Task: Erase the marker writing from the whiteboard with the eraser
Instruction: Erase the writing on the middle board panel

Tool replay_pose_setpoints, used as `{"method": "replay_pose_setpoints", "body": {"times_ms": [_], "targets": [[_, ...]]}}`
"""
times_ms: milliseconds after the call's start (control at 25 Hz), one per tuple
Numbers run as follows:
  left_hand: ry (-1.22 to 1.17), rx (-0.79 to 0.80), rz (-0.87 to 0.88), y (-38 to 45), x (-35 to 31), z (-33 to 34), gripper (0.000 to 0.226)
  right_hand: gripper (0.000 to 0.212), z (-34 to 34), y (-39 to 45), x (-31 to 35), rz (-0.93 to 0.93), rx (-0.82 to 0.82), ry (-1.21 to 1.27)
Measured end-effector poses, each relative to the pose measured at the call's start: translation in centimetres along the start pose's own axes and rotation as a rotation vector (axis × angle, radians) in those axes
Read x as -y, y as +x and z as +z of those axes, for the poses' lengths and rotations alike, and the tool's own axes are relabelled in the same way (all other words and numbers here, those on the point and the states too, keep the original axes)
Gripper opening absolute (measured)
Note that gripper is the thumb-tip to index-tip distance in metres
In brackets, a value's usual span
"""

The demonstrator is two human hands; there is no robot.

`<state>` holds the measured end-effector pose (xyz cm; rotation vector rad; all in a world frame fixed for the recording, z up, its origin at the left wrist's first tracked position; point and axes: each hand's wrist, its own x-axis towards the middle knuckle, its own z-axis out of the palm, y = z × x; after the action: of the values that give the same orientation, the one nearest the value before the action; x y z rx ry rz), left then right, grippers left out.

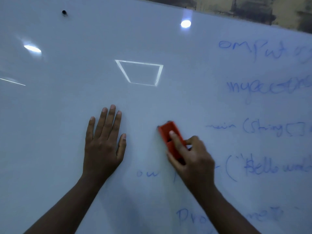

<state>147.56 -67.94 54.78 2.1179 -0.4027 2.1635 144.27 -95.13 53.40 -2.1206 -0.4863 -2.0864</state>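
At board centre, my right hand (190,154) clamps eraser (170,141), light, rigid; left hand (103,142) flat, fingers straight, on whiteboard (67,98); blue writing (263,88) at 3 o'clock.

Your left hand (103,142): flat on the whiteboard (67,98), fingers straight, just left of the eraser (169,138).
Your right hand (192,156): holds the red eraser against the board.
Blue writing (263,127): right of the eraser.

Red eraser (170,139), blue writing (263,88) (faint, smudgy), white whiteboard (67,98) w/ black dot (64,12).
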Motion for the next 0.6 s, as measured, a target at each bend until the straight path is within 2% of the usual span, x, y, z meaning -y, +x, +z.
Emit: {"method": "replay_pose_setpoints", "body": {"times_ms": [120, 240, 440, 600], "targets": [[0.005, 0.003, -0.009, -0.7, -0.2, -0.1, 0.063, 0.057, -1.8, 0.1, -4.0, 0.271, -0.021, -0.059], [-0.001, 0.020, -0.019, -1.3, -0.3, -0.3, 0.063, 0.058, -3.4, -2.5, -5.3, 0.538, -0.035, 0.066], [-0.001, 0.026, -0.045, -2.6, -0.8, -0.2, 0.062, 0.048, -2.6, -6.2, -1.8, 0.542, -0.088, 0.147], [0.003, 0.032, -0.062, -3.2, -1.0, -0.2, 0.061, 0.066, -0.9, -6.0, 3.5, 0.466, -0.055, 0.113]]}}
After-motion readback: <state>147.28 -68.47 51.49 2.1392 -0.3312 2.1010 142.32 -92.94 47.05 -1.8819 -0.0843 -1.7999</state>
